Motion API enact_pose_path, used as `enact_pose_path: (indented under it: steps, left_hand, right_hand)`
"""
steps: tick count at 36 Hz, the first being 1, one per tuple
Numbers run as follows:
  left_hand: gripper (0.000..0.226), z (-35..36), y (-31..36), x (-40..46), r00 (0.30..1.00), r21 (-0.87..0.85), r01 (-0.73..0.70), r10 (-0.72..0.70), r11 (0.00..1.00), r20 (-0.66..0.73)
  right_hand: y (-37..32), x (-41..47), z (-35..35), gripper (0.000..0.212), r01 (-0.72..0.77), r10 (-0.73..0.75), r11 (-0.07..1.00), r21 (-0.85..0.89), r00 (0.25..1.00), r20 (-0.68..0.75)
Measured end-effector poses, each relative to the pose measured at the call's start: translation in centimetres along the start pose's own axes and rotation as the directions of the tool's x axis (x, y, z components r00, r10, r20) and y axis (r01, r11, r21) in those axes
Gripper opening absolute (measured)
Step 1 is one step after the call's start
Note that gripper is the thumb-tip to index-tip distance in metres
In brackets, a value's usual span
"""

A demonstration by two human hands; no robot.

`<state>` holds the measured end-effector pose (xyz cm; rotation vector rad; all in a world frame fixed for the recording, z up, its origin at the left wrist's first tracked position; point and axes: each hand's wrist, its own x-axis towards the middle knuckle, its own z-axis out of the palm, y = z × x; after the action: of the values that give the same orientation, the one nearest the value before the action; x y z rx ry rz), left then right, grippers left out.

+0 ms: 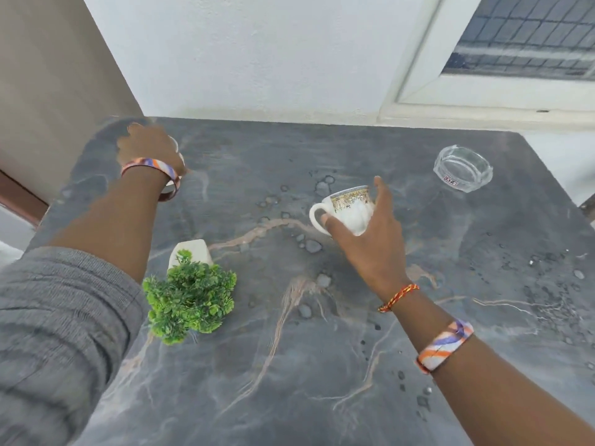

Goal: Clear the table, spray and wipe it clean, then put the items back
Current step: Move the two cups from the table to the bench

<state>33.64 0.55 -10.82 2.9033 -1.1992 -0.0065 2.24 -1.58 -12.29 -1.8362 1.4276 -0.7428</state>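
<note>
Your right hand (367,243) holds a white cup (349,209) with a gold patterned band near the middle of the dark marbled table (322,365); the thumb lies by the handle, which points toward the left edge, the fingers wrap the far side of the body, and the cup is tilted. Whether its base touches the tabletop cannot be told. Your left hand (149,149) reaches to the far left corner of the table, fingers curled over something pale and mostly hidden; what it is, and how firmly it is gripped, cannot be told. A small green artificial plant (190,297) in a white pot (193,249) stands near the left edge, between your two forearms. A clear glass ashtray (463,169) sits near the far right corner, well apart from the cup. Each wrist carries a striped orange, purple and white band.
</note>
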Motion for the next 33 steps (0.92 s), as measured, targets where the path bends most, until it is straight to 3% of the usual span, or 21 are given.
enact_pose_path:
  steps: [2, 4, 9, 13, 18, 21, 26, 30, 33]
  left_hand:
    - [0.037, -0.7, 1.4, -0.7, 0.998, -0.028, -0.043, 0.042, 0.999, -0.054]
    - [0.054, -2.1, 3.8, -2.0, 0.997, -0.147, -0.059, 0.052, 0.987, -0.051]
    - [0.063, -4.8, 13.5, -7.7, 0.930, -0.315, -0.366, 0.358, 0.876, -0.086]
    - [0.069, -5.2, 21.9, -14.0, 0.828, -0.427, -0.528, 0.556, 0.734, -0.067]
    - [0.067, -5.4, 32.3, -23.8, 0.671, -0.531, -0.664, 0.733, 0.527, -0.112]
    - [0.080, -5.1, 38.5, -29.5, 0.598, -0.583, -0.682, 0.795, 0.442, -0.097]
    - [0.074, -4.9, 48.0, -38.6, 0.460, -0.663, -0.684, 0.886, 0.306, -0.065]
    - [0.084, -5.4, 54.1, -44.3, 0.341, -0.633, -0.739, 0.938, 0.230, -0.058]
    - [0.079, -5.6, 58.1, -47.5, 0.267, -0.643, -0.747, 0.962, 0.168, -0.059]
  right_hand:
    - [0.7, -0.1, -0.9, 0.102, -0.018, 0.020, 1.000, 0.023, 0.999, -0.048]
    - [1.5, -0.3, -1.8, 0.103, -0.040, 0.045, 0.998, 0.054, 0.995, -0.094]
    - [4.5, -1.1, -6.2, 0.101, -0.065, 0.090, 0.990, 0.122, 0.974, -0.210]
    - [8.2, -2.9, -11.7, 0.093, -0.076, 0.122, 0.985, 0.158, 0.944, -0.308]
    - [14.5, -6.9, -21.2, 0.064, -0.095, 0.206, 0.960, 0.264, 0.876, -0.435]
    - [18.5, -10.0, -27.3, 0.065, -0.103, 0.276, 0.932, 0.348, 0.823, -0.496]
    - [25.8, -15.1, -37.0, 0.049, -0.156, 0.440, 0.859, 0.487, 0.712, -0.548]
    - [29.9, -18.6, -42.7, 0.060, -0.142, 0.562, 0.768, 0.624, 0.616, -0.552]
    - [32.6, -20.2, -46.0, 0.049, -0.111, 0.608, 0.728, 0.677, 0.562, -0.561]
